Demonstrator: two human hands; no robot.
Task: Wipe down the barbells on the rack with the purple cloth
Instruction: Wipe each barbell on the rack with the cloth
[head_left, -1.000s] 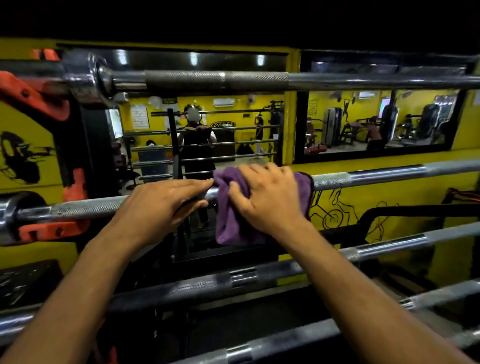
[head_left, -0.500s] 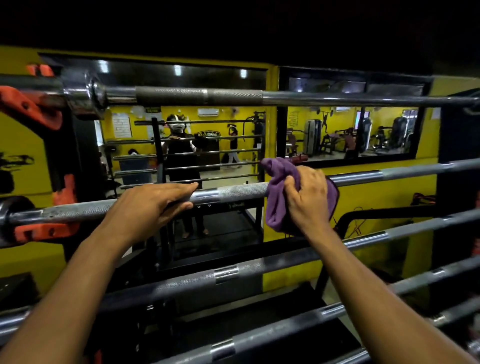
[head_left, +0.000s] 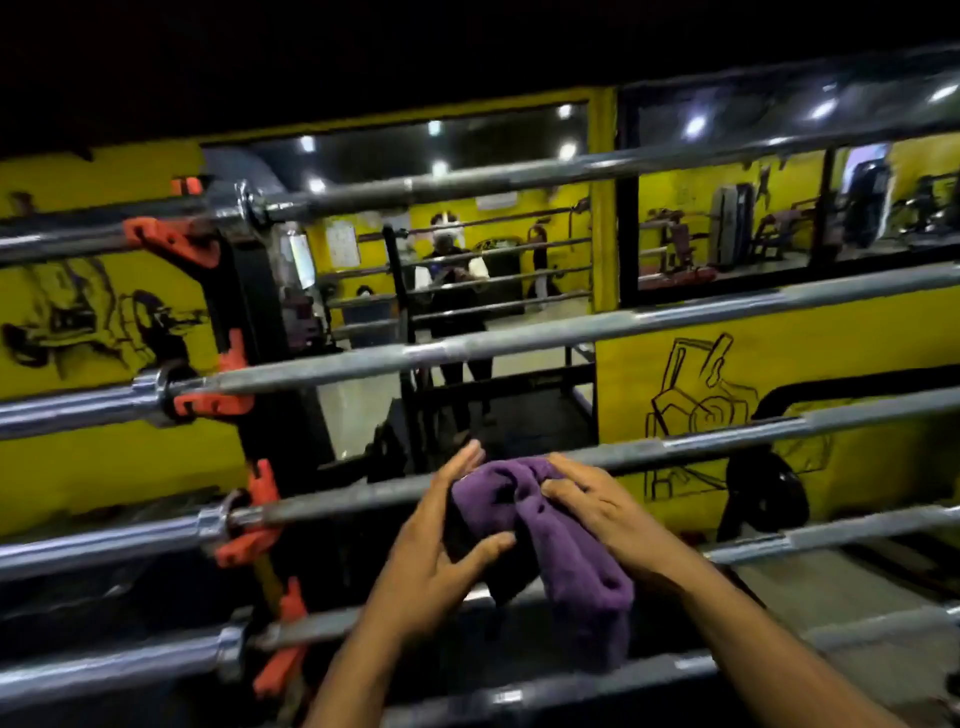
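**A:** Where is there room to move, starting at the left?

**B:** At the left the black rack upright (head_left: 260, 332) with its orange hooks (head_left: 213, 402) closes things off; the bar collars sit right against the hooks. From there the barbells run rightward as slanted rails, with open gaps between them. The third barbell (head_left: 727, 439) runs bare from the hands to the right edge of the view.

**A:** What else is around?

**B:** Behind the bars, a yellow wall (head_left: 78, 457) with black drawings, then a mirror (head_left: 467, 291) reflecting a person and the rack. Farther right, a black plate (head_left: 766, 491) stands behind the bars, just beyond the right hand.

**A:** And the hands?

**B:** The left hand (head_left: 436, 561) has straight fingers laid against the left side of the purple cloth (head_left: 561, 540), thumb reaching under its fold. The right hand (head_left: 597, 512) lies on top of the cloth, fingers curled into it, gripping. The cloth is bunched at the third barbell and hangs down over the bar below.

**A:** What changed?

**B:** Half a second ago the left hand rested on the second barbell (head_left: 519, 343) while the right wiped it with the cloth. Both hands have dropped one bar down, and the left has come over to the cloth.
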